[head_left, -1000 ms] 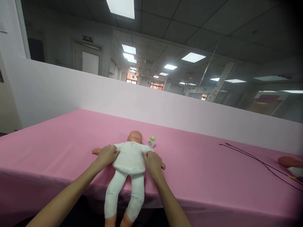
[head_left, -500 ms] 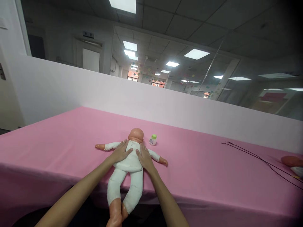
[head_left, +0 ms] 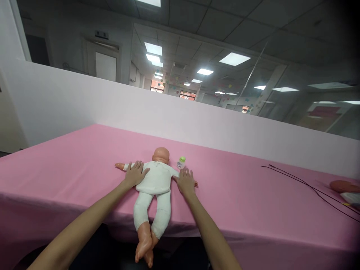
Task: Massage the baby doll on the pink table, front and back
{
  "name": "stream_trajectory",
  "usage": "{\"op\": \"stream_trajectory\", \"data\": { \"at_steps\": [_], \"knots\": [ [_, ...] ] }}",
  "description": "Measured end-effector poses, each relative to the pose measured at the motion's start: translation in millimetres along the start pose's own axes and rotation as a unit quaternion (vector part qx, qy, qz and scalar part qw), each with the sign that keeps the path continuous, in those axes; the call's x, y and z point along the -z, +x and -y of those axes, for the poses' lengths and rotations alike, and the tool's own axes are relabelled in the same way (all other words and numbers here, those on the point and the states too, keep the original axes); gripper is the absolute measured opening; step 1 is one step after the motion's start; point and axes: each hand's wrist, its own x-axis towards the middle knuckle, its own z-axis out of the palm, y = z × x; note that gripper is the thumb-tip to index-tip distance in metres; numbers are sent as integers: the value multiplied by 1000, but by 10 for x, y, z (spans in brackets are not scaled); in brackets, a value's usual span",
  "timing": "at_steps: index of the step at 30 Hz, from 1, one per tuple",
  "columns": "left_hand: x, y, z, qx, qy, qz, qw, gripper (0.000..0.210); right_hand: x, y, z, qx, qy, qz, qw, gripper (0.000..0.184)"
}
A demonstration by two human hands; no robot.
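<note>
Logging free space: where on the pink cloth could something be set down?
The pink cloth is bare between the bottle and the black cables, and from the doll to the cloth's left edge. It is crowded around the doll, with the left hand and right hand on it, and at far right by an orange-and-white thing.

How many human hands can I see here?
2: the left hand lies over one arm of the doll, the right hand over its other arm. No other human hand shows.

white half-wall (head_left: 197, 120) below lit ceiling panels (head_left: 234, 59)
</note>
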Motion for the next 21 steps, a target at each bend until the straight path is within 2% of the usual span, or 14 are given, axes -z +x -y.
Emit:
{"op": "stream_trajectory", "data": {
  "at_steps": [3, 6, 9, 12, 14, 16, 18, 21],
  "knots": [
    [75, -62, 150, 17, 84, -29, 996, 70, 66, -53, -72, -11, -38, 13, 999, 87],
    [185, -52, 105, 28, 100, -45, 994, 75, 254, -45, -14, -35, 11, 16, 999, 87],
    [276, -3, -156, -28, -18, -14, 999, 75, 518, -21, 226, -34, 168, 10, 985, 86],
    [245, 34, -471, -95, -131, 29, 986, 72, 660, -26, 569, 14, 327, 20, 945, 90],
    [155, 41, -605, -108, -135, 49, 984, 71, 618, -41, 756, 57, 352, 39, 933, 88],
    [56, 38, -641, -99, -122, 65, 985, 74, 495, -54, 848, 81, 329, 53, 939, 84],
    [-6, 29, -589, -92, -115, 78, 986, 76, 356, -58, 834, 83, 301, 56, 948, 82],
    [-2, 2, -419, -66, -100, 75, 990, 84, 216, -53, 669, 48, 260, 56, 963, 80]
  ]
}}
